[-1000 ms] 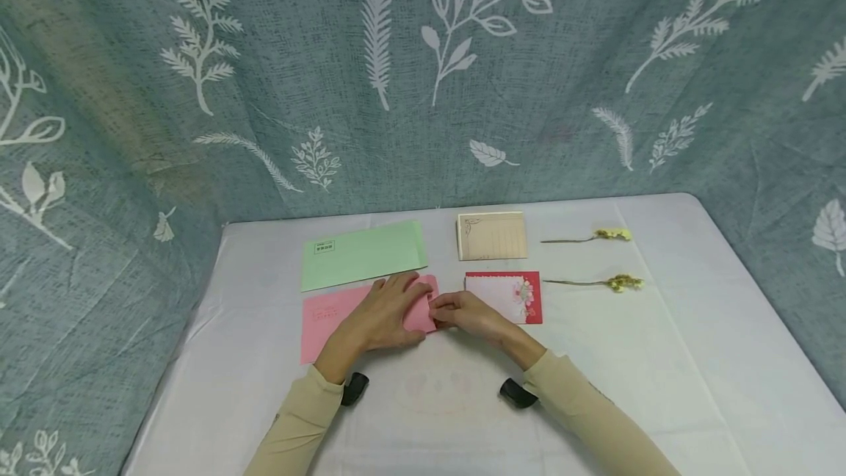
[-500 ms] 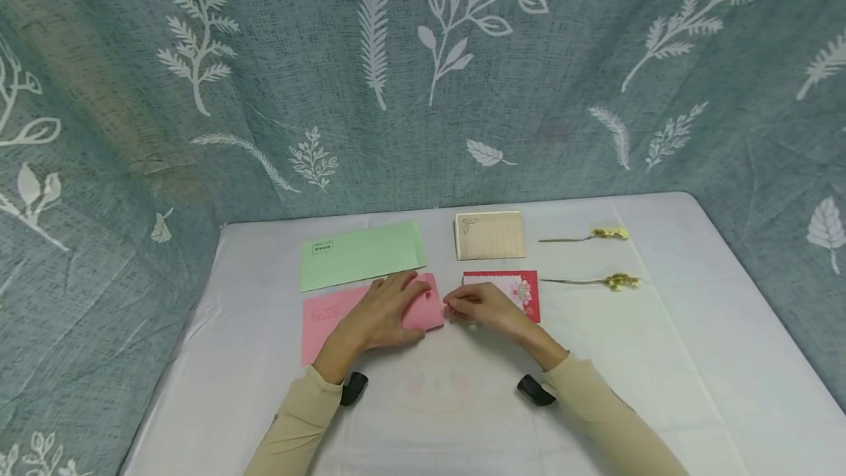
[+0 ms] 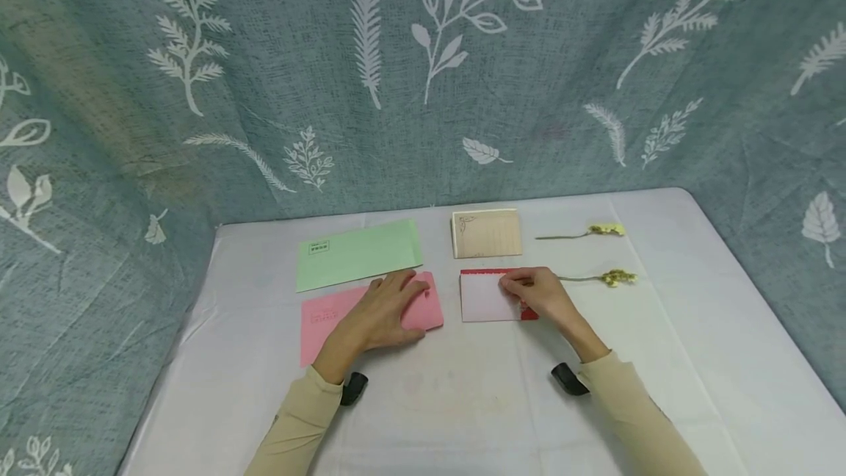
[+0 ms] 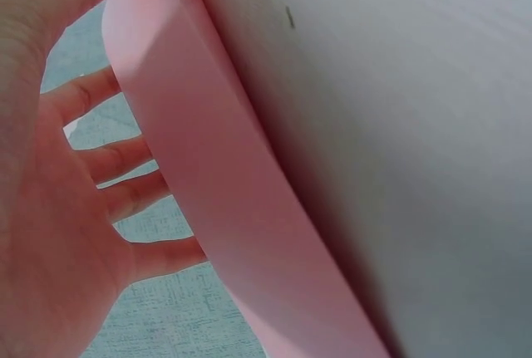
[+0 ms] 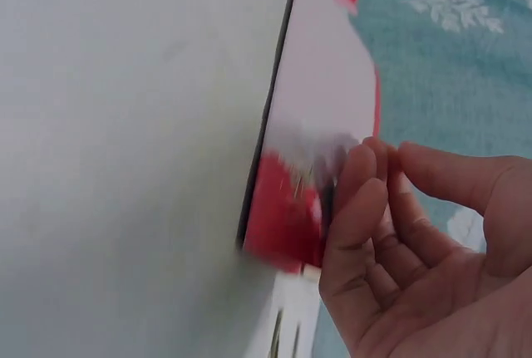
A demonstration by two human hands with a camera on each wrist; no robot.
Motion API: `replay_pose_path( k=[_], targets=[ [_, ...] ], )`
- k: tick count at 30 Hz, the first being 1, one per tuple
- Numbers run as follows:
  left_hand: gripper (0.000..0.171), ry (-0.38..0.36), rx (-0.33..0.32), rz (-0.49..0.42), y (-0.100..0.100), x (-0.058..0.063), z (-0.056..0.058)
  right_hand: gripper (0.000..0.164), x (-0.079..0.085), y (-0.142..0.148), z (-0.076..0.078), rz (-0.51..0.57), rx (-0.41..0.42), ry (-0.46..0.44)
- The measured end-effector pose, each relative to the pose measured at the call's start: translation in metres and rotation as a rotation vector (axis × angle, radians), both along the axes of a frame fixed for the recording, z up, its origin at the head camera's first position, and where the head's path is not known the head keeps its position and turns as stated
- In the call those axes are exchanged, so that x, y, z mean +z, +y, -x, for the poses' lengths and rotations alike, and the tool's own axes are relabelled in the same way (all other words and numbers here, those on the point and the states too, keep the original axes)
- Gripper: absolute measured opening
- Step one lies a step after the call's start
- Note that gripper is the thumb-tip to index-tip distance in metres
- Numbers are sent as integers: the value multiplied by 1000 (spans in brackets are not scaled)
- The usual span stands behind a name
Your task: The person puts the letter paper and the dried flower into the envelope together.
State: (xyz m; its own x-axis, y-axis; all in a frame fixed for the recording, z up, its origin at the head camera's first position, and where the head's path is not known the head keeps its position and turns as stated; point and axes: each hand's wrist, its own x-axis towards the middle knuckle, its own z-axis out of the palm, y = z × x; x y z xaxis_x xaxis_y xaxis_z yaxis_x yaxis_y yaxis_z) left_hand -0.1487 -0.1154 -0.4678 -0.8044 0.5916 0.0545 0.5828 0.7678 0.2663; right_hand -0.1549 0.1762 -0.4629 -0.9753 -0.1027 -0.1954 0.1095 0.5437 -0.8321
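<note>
My left hand (image 3: 385, 312) rests on the pink envelope (image 3: 330, 312), fingers spread across its right part and thumb by its near edge. In the left wrist view the fingertips reach one long side of the pink envelope (image 4: 199, 150), the thumb its upper end. Over the right part of a white card with a red floral edge (image 3: 485, 300) is my right hand (image 3: 538, 291), fingers loosely bent. The right wrist view shows its fingertips close to the surface of that card (image 5: 324, 67), thumb toward them, nothing seen between them.
Behind the pink envelope lies a green envelope (image 3: 357, 255). A stack of beige lined cards (image 3: 489, 233) sits behind the floral card. Two yellow dried flower stems (image 3: 562, 236), (image 3: 617, 278) lie to the right. A teal leaf-patterned curtain (image 3: 423, 131) borders the white table (image 3: 463, 402).
My right hand has left the right end of the pink envelope and moved right, over the floral card. The end of the envelope now extends flat. My left hand stays in place.
</note>
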Motion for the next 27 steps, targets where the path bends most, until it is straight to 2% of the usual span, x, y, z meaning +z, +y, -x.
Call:
replay_pose_path(
  k=[3, 8, 14, 20, 27],
  targets=[
    [67, 1, 0, 1, 1, 0, 0, 22, -1, 12, -1, -20, -11, 20],
    [67, -1, -7, 3, 2, -1, 1, 23, -4, 30, -5, -72, -56, -2],
    [65, 14, -2, -2, 1, -1, -1, 33, -7, 39, -7, -200, -90, 29],
    [64, 36, -21, -13, 1, -1, -1, 26, -10, 39, -9, -297, -84, 73],
    [65, 31, -10, 1, 1, -2, -1, 25, -12, 38, -9, -297, -55, 52]
  ],
)
